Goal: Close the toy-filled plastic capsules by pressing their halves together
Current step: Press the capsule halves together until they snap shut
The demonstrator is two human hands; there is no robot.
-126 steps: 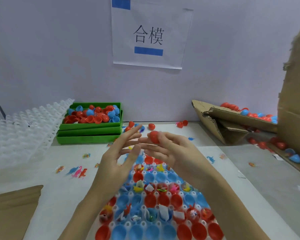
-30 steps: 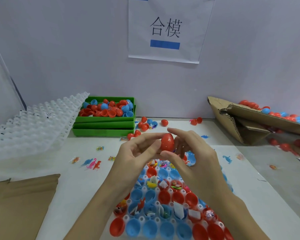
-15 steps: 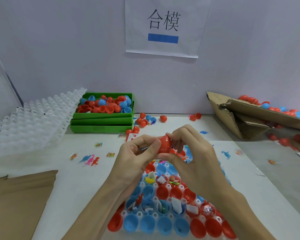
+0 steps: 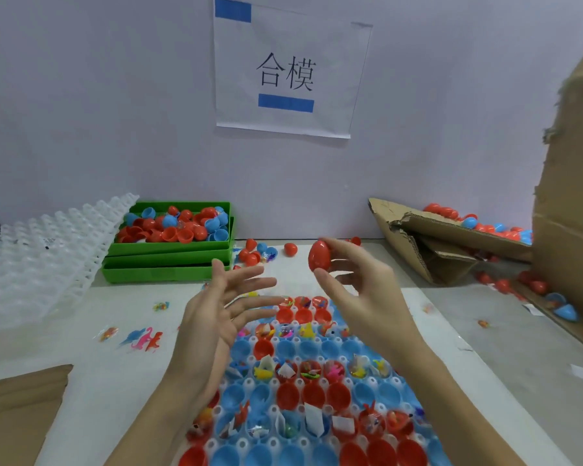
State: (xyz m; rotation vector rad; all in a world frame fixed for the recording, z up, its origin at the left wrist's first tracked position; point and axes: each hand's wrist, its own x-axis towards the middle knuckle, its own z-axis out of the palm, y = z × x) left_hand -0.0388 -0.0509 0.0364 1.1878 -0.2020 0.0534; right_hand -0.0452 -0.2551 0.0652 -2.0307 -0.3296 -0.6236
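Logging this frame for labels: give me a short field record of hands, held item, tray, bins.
right hand: pinches closed red plastic egg capsule between thumb and fingers, raised above the tray
left hand: open, fingers spread, holds nothing
white cell tray: holds red and blue capsule halves, many with small toys inside
green plastic bin: far left, loose red and blue halves inside
torn cardboard box: far right, capsules in it

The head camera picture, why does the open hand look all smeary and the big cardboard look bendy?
Head view: the left hand is motion-blurred at its fingertips, while the right hand pinching the red capsule looks sharper; the wide-angle lens curves edges like the cardboard box.
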